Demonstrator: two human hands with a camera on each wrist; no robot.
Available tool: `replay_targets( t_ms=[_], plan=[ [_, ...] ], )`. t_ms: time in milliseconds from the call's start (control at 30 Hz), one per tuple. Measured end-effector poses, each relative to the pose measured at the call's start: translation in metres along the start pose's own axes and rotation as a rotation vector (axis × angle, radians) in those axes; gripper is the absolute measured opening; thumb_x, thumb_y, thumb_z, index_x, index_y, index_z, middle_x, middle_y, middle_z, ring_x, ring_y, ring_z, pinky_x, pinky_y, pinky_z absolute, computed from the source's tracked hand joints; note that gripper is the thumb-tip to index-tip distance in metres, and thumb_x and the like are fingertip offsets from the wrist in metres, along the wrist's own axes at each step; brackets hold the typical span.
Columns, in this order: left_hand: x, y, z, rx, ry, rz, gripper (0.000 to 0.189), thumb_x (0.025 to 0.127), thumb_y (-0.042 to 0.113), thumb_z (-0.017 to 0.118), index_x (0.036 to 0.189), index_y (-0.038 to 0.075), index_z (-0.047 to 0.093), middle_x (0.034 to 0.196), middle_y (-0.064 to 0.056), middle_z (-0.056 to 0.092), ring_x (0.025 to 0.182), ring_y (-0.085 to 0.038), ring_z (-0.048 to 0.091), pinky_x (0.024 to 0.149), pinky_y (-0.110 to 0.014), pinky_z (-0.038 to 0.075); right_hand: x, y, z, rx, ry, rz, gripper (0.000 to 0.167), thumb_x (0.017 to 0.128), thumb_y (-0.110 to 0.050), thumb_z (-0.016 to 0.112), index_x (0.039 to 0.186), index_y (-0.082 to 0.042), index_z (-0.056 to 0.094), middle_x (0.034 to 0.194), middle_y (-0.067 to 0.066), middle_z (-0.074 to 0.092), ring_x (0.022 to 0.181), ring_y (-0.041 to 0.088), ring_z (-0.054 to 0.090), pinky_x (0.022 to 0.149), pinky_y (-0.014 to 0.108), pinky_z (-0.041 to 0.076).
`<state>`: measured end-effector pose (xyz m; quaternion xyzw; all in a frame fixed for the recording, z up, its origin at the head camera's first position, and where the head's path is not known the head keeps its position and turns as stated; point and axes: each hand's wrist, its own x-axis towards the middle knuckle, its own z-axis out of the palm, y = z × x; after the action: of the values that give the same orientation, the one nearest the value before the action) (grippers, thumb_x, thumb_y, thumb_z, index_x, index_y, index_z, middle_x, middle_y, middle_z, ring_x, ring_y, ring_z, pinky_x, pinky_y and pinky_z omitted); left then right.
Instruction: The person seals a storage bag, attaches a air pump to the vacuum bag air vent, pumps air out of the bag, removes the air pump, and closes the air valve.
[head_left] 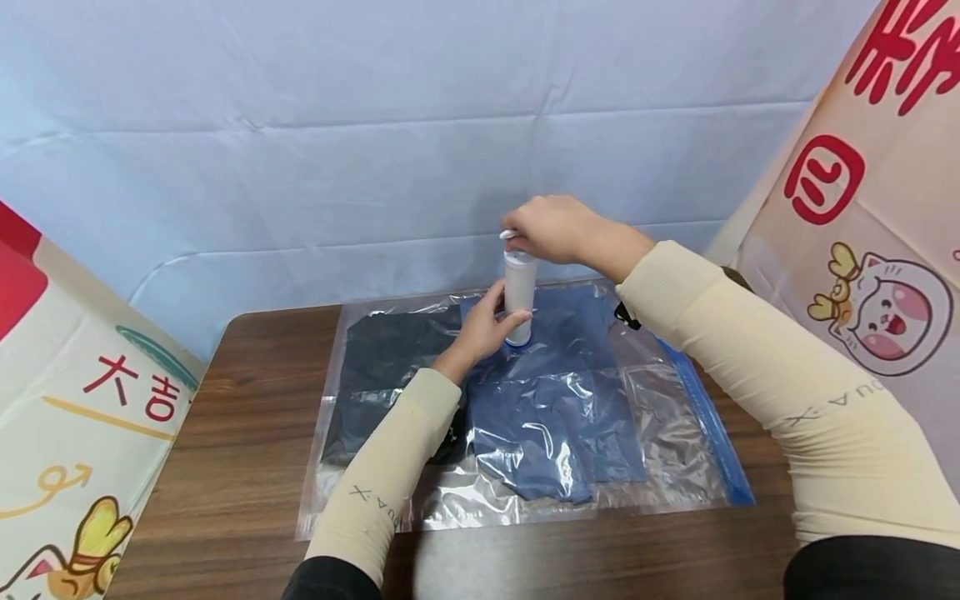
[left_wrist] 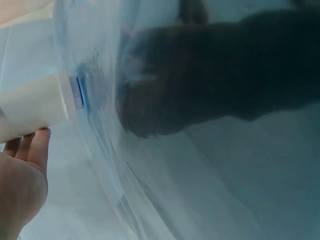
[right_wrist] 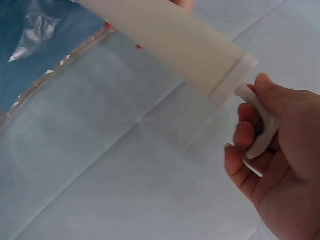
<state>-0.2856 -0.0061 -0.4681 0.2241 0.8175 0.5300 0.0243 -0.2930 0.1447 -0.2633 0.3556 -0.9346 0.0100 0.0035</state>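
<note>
A white hand pump (head_left: 520, 287) stands upright on the blue valve (head_left: 517, 342) of a clear vacuum storage bag (head_left: 663, 433). My left hand (head_left: 482, 327) grips the pump's barrel low down, thumb on the near side. Curled around the white curved handle (right_wrist: 267, 131) at the top is my right hand (right_wrist: 285, 145). The handle sits close to the barrel's end, with only a short bit of rod showing in the right wrist view. Through the plastic show a folded blue garment (head_left: 532, 425) and a dark one (head_left: 393, 354) at its left.
The bag lies flat on a brown wooden table (head_left: 247, 417), its blue zip edge (head_left: 708, 425) to the right. A pale cloth (head_left: 375, 167) hangs behind the table. Printed cloths stand at the left (head_left: 90, 417) and right (head_left: 862, 275).
</note>
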Motion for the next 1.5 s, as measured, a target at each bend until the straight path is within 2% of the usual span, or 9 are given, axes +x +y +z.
replay_targets(
  t_ms=[167,300,467,633,733,933,1133,1333,1500],
  plan=[
    [0.0,0.001,-0.001,0.006,0.002,0.005,0.063,0.101,0.029,0.066,0.155,0.016,0.036,0.146,-0.012,0.053,0.136,-0.027,0.052,0.107,-0.037,0.048,-0.004,0.002,-0.007,0.028,0.056,-0.026,0.018,0.102,-0.022,0.065,0.101,-0.005,0.068,0.097,0.012,0.072,0.085,0.028,0.069,0.075,0.045,0.056],
    [0.0,0.0,-0.001,0.006,0.005,0.011,0.064,0.101,0.029,0.066,0.155,0.015,0.036,0.147,-0.014,0.053,0.136,-0.029,0.052,0.107,-0.038,0.048,-0.006,0.001,-0.041,0.025,0.137,-0.037,0.021,0.103,-0.024,0.063,0.094,-0.005,0.065,0.088,0.011,0.069,0.073,0.025,0.063,0.066,0.04,0.051],
    [-0.001,-0.001,-0.002,0.01,0.019,0.023,0.065,0.1,0.027,0.067,0.156,0.014,0.036,0.147,-0.015,0.052,0.137,-0.028,0.051,0.107,-0.038,0.047,-0.01,-0.009,-0.094,0.002,0.324,-0.017,0.028,0.107,-0.026,0.056,0.097,-0.001,0.064,0.087,0.014,0.066,0.068,0.023,0.051,0.063,0.035,0.039],
    [-0.002,-0.002,-0.002,0.012,0.014,0.021,0.066,0.1,0.027,0.067,0.156,0.015,0.035,0.148,-0.015,0.051,0.137,-0.029,0.051,0.107,-0.039,0.048,-0.018,-0.01,-0.106,-0.045,0.482,0.014,0.032,0.108,-0.027,0.054,0.104,0.002,0.065,0.091,0.018,0.065,0.074,0.028,0.051,0.066,0.039,0.035],
    [-0.003,-0.001,-0.001,0.009,0.011,0.022,0.065,0.1,0.027,0.067,0.156,0.015,0.035,0.148,-0.015,0.052,0.137,-0.029,0.051,0.107,-0.039,0.048,-0.017,-0.009,-0.095,-0.069,0.455,-0.011,0.031,0.108,-0.026,0.055,0.097,0.002,0.063,0.087,0.018,0.064,0.072,0.03,0.052,0.065,0.041,0.037],
    [0.0,0.001,0.0,0.011,0.013,0.025,0.064,0.1,0.027,0.067,0.156,0.015,0.036,0.147,-0.013,0.052,0.137,-0.027,0.052,0.108,-0.035,0.046,-0.008,-0.006,-0.055,-0.021,0.256,-0.063,0.026,0.106,-0.021,0.058,0.085,-0.005,0.06,0.081,0.012,0.064,0.071,0.028,0.058,0.068,0.042,0.046],
    [0.001,0.002,0.002,0.006,0.015,0.025,0.064,0.1,0.028,0.067,0.155,0.015,0.036,0.146,-0.012,0.053,0.136,-0.026,0.052,0.108,-0.034,0.046,-0.005,0.001,-0.013,-0.02,0.1,-0.06,0.018,0.104,-0.021,0.063,0.095,-0.006,0.07,0.094,0.01,0.072,0.083,0.028,0.068,0.073,0.045,0.056],
    [0.001,0.003,0.003,0.012,-0.001,0.009,0.065,0.101,0.031,0.066,0.156,0.017,0.035,0.147,-0.011,0.052,0.137,-0.025,0.051,0.107,-0.036,0.048,-0.006,0.005,0.007,0.004,0.064,-0.062,0.015,0.103,-0.019,0.064,0.096,-0.007,0.071,0.095,0.009,0.072,0.083,0.027,0.068,0.073,0.044,0.056],
    [0.0,0.004,0.003,0.022,0.006,-0.003,0.065,0.1,0.03,0.066,0.156,0.017,0.035,0.147,-0.011,0.052,0.137,-0.025,0.051,0.108,-0.035,0.046,-0.007,0.005,-0.017,0.078,0.133,-0.093,0.015,0.103,-0.017,0.063,0.099,-0.003,0.066,0.094,0.013,0.071,0.081,0.028,0.067,0.073,0.043,0.055]
  ],
)
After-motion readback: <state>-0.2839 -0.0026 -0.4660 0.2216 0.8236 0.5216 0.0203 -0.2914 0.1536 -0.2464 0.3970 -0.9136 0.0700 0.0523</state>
